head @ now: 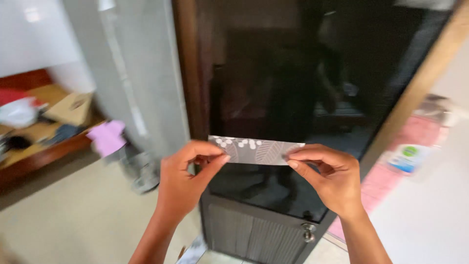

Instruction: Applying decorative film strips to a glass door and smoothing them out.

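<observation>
Grey patterned paper strip [256, 150]: left hand [188, 178] and right hand [325, 178] are pinching its ends; blurred white bottle [408, 157], possibly green-labelled, is lying at right.

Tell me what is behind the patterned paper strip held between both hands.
Behind the grey patterned strip, pinched by the left hand and right hand, is a dark glass door panel with dim reflections. The band of glass directly behind the strip is covered.

Packages: cardboard box left, pouch right.
Brown cardboard box [72, 108] is sitting on the wooden shelf at left; white pouch [408, 157], green-and-blue label, possibly a refill pack, is lying blurred at right.
</observation>
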